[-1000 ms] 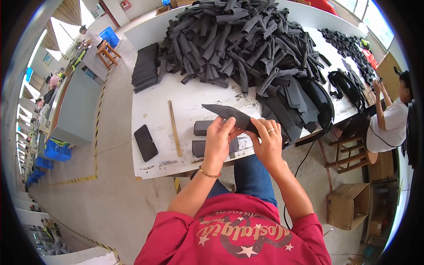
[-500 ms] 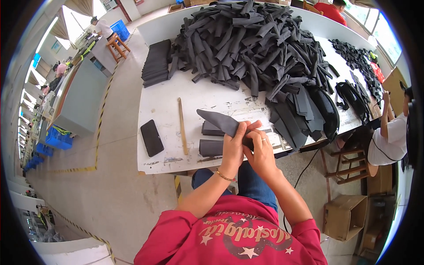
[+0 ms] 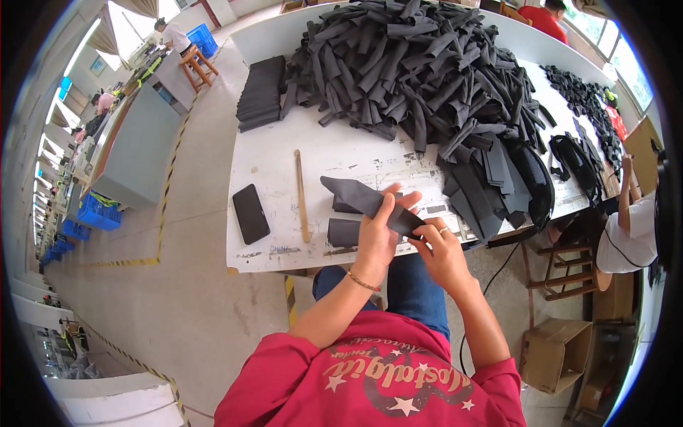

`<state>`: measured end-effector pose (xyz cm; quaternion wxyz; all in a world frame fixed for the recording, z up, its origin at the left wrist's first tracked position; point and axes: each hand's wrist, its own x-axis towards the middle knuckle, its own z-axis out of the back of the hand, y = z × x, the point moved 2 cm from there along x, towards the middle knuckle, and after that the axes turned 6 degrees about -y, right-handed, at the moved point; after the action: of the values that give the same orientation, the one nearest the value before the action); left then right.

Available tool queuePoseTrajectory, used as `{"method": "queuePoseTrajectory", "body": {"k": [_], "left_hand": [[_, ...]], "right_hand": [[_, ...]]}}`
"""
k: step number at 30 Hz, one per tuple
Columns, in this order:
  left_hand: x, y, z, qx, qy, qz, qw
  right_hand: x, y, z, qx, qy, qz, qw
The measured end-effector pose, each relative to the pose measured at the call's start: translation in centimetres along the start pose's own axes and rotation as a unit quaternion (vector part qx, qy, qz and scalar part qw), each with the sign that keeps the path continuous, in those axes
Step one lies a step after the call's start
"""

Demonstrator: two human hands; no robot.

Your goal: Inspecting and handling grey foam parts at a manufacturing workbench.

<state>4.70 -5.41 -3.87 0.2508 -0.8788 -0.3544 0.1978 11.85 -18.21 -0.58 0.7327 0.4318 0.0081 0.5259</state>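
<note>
A dark grey fabric strip (image 3: 353, 193) is stretched between my hands above the front part of the table. My left hand (image 3: 378, 240) grips its middle, thumb on top and fingertips showing past the far edge. At the strip's right end, my right hand (image 3: 442, 250) pinches it between thumb and fingers. Just beyond and left of my left hand lie two small dark folded pieces (image 3: 344, 233), partly covered by the strip and hand. A wooden stick (image 3: 302, 196) and a black phone (image 3: 251, 213) rest farther left on the white table (image 3: 274, 160).
A big heap of dark fabric tubes (image 3: 405, 67) fills the back of the table. Beside it stands a neat stack (image 3: 260, 92). Flat grey pieces (image 3: 478, 196) and a black bag (image 3: 532, 181) lie at right. A seated person (image 3: 629, 238) works at far right.
My right hand has moved right and slightly down, drawing the strip's end out straight. The strip was bunched between both hands before. The view has shifted slightly.
</note>
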Motion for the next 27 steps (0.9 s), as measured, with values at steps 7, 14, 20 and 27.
{"method": "queuePoseTrajectory", "body": {"k": [7, 14, 20, 27], "left_hand": [[0.3, -3.0, -2.1, -0.032, 0.002, -0.077, 0.997], [-0.9, -0.8, -1.9, -0.063, -0.009, -0.041, 0.997], [-0.9, -0.3, -1.6, -0.078, -0.02, -0.047, 0.996], [-0.6, 0.2, -1.4, -0.084, -0.025, -0.058, 0.995]], "right_hand": [[1.4, 0.1, 1.1, 0.028, -0.087, 0.105, 0.99], [2.1, 0.2, -0.2, 0.043, -0.079, 0.136, 0.987], [2.1, 0.4, -0.8, 0.053, -0.07, 0.111, 0.99], [2.2, 0.1, -1.1, 0.058, -0.064, 0.097, 0.992]]}}
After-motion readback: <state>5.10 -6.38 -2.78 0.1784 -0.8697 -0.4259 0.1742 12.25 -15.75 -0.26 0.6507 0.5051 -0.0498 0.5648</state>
